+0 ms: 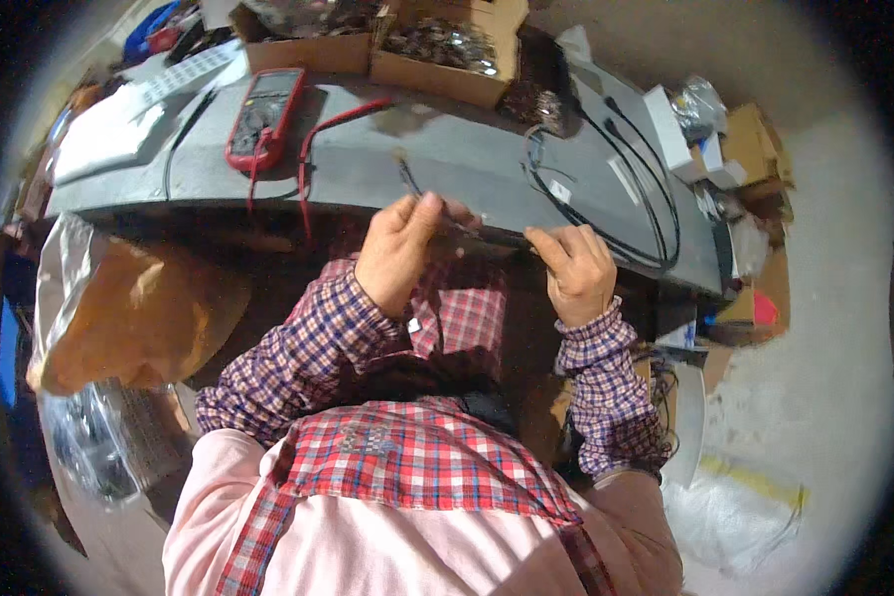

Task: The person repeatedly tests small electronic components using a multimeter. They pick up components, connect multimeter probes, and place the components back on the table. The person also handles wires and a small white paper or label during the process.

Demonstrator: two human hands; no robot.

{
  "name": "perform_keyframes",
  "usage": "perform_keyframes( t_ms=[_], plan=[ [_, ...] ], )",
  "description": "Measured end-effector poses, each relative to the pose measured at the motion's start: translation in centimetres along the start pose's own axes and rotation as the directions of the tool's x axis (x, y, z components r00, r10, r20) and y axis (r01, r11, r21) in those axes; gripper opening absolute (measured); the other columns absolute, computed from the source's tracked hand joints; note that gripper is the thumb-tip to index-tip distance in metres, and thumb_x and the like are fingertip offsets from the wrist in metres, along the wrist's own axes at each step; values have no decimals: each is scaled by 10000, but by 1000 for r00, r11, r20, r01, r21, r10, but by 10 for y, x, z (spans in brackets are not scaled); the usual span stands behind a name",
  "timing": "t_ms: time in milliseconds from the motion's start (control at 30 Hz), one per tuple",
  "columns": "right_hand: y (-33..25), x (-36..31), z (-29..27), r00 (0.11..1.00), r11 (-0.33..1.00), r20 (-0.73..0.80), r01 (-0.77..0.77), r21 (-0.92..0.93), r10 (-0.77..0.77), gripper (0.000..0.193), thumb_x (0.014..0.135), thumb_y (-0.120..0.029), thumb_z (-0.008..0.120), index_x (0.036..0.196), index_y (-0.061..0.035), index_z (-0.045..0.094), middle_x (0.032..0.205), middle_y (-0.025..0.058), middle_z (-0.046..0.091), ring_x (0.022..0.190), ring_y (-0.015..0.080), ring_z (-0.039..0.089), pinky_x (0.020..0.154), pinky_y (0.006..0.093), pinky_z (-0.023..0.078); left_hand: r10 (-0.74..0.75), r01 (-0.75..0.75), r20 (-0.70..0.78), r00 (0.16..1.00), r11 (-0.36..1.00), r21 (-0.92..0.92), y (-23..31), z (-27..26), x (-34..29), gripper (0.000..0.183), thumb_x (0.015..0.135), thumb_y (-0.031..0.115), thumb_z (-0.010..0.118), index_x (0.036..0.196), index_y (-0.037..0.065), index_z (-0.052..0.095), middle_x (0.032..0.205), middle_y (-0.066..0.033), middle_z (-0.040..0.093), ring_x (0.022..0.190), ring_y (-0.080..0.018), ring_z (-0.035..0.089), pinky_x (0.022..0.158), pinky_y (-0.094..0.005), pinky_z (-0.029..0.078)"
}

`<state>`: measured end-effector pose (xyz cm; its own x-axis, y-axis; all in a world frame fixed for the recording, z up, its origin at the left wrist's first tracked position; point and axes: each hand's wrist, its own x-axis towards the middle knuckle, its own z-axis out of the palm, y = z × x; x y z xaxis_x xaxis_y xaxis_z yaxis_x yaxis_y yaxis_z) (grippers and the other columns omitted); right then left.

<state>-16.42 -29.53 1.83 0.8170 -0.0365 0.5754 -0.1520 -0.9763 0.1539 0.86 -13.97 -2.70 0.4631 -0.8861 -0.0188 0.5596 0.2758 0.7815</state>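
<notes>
Over the table's near edge, my left hand is closed, its thumb pressed on a dark cable. A thin cable end with light, loose-looking tips sticks out beyond its fingers. My right hand is closed in a pinch on a dark stretch of cable running between the hands. What lies inside the fingers is partly hidden and a little blurred. To the right, a looped black cable lies on the grey table, with a small white tag by its thin wires.
A red multimeter with red leads lies left of centre on the grey table. Cardboard boxes of small parts stand along the back. A brown bag hangs at the left; more boxes stand at the right.
</notes>
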Motion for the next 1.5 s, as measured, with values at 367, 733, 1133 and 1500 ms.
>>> perform_keyframes(
  t_ms=[367,733,1133,1500],
  plan=[
    [143,-96,-87,949,746,-219,-314,-587,227,198,824,-137,560,1002,-132,647,832,30,663,722,200,603,678,341,431,268,-319,-263,927,932,-173,41,-80,-11,363,969,387,434,1080,48,500,975,-87,586,1008,-271,585,816,-399,492],
    [-52,-56,-24,936,994,343,102,-47,-80,366,653,-210,634,1001,-98,619,649,9,462,620,181,504,613,346,363,582,-562,-659,477,778,280,148,-183,-102,285,1009,247,358,1193,39,425,597,25,284,492,-78,285,391,-198,260],
    [-159,9,133,745,886,615,-69,458,-260,180,870,-220,551,941,-71,624,950,115,590,924,297,555,819,415,440,562,-211,-380,735,722,659,93,-145,-115,304,982,277,413,1022,33,590,657,-11,513,513,-77,414,464,-216,323],
    [-256,143,148,889,-96,449,-441,892,91,412,894,-91,573,1266,-10,416,993,163,628,920,197,621,786,315,484,469,-574,-493,733,815,-79,97,-142,-81,270,977,266,472,1101,35,538,1082,-63,577,907,-127,537,747,-267,464]
  ],
)
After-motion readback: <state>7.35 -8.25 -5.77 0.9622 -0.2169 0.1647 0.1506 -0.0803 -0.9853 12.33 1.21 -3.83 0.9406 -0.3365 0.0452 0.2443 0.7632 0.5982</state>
